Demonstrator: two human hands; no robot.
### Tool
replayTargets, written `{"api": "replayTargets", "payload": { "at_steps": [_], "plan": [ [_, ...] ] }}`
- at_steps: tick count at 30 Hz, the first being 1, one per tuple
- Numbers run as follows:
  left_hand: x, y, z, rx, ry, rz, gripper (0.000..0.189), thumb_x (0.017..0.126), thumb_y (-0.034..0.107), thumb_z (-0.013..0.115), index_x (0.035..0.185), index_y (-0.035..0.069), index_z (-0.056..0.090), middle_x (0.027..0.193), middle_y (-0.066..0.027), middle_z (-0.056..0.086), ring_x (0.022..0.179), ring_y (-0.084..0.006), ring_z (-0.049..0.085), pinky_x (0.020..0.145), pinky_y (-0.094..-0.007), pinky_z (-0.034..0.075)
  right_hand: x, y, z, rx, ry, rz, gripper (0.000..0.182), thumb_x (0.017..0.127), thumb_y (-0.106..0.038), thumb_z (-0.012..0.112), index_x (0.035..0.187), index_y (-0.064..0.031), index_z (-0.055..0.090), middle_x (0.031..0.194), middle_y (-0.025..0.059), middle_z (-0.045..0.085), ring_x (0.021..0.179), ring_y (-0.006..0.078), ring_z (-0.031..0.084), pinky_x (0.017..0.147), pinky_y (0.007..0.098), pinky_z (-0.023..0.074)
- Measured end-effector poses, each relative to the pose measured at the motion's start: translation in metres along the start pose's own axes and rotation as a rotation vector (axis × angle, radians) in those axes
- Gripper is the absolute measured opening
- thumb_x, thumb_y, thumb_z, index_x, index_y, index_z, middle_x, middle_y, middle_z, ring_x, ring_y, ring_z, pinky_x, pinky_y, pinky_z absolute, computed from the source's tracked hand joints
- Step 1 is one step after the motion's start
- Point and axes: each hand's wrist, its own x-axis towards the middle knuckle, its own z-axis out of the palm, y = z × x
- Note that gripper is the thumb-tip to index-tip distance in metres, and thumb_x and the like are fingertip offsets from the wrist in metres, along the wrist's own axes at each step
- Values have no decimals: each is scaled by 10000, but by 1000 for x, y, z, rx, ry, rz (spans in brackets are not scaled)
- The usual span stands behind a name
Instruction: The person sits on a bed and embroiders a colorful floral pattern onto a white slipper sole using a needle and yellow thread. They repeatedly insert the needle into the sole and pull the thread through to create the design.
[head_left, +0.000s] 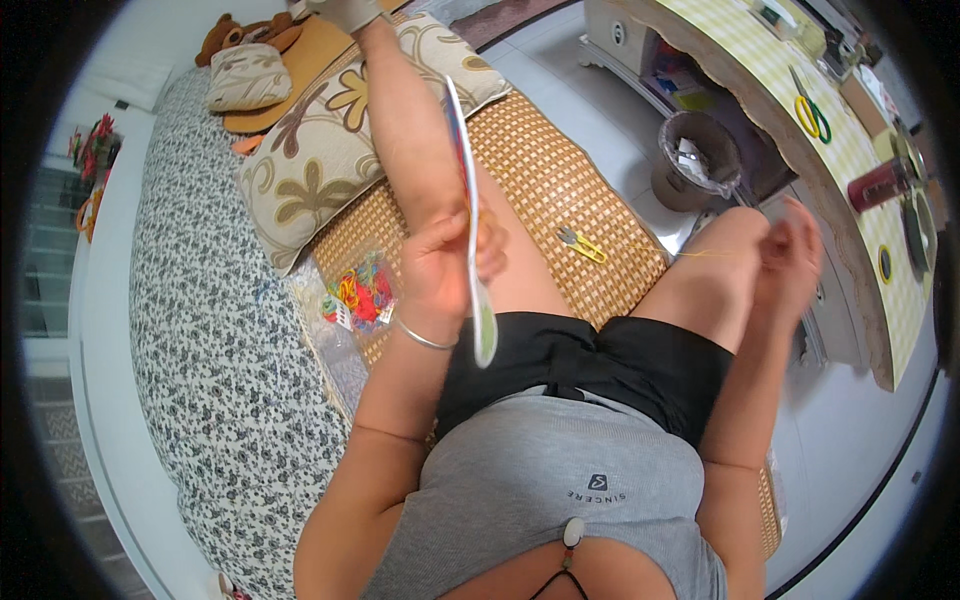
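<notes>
Seen nearly edge-on, a thin flat insole-like piece (474, 217) with a white rim stands in my left hand (442, 262), whose fingers close around its middle. Its near end shows green, and red and blue show along its far part. My right hand (787, 247), blurred, is raised over my right knee with its fingers bent. A fine yellow thread (675, 251) runs from near the seat mat towards that hand; whether the fingers pinch it or a needle cannot be made out. Yellow-handled thread snips (581, 244) lie on the woven mat between my legs.
A clear bag of coloured thread skeins (360, 296) lies left of my left hand. A patterned cushion (315, 187) is under my left leg. At right are a lined waste bin (694, 161) and a table with a checked cloth (855, 187), bearing scissors (812, 112) and a dark red bottle (877, 184).
</notes>
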Motion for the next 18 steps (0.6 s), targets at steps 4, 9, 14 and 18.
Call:
{"api": "replayTargets", "payload": {
  "at_steps": [4,9,14,18],
  "plan": [
    [0,-34,16,-327,-95,-267,205,885,208,535,897,9,488,747,-81,541,624,-142,511,496,-237,412,-83,-5,105,-401,-386,-123,47,844,-66,625,865,-29,644,765,17,615,649,86,531,586,232,419],
    [12,-60,-13,-598,-271,-418,354,867,391,532,866,49,442,625,-55,445,500,-139,410,438,-249,339,-109,7,137,-415,-709,-519,104,750,-37,662,846,-49,626,725,86,610,640,247,587,584,331,467],
    [11,-64,-7,-559,-156,-395,326,868,363,525,878,45,452,628,-60,452,502,-142,417,439,-251,344,-113,12,143,-442,-740,-642,137,713,-43,682,825,-50,603,680,84,568,608,252,565,546,350,452],
    [10,-65,-4,-530,-112,-383,305,869,340,519,889,42,459,631,-64,458,504,-144,422,441,-252,348,-114,13,141,-443,-749,-614,136,713,-37,678,822,-48,598,678,78,563,604,246,563,542,343,451]
  ]
}}
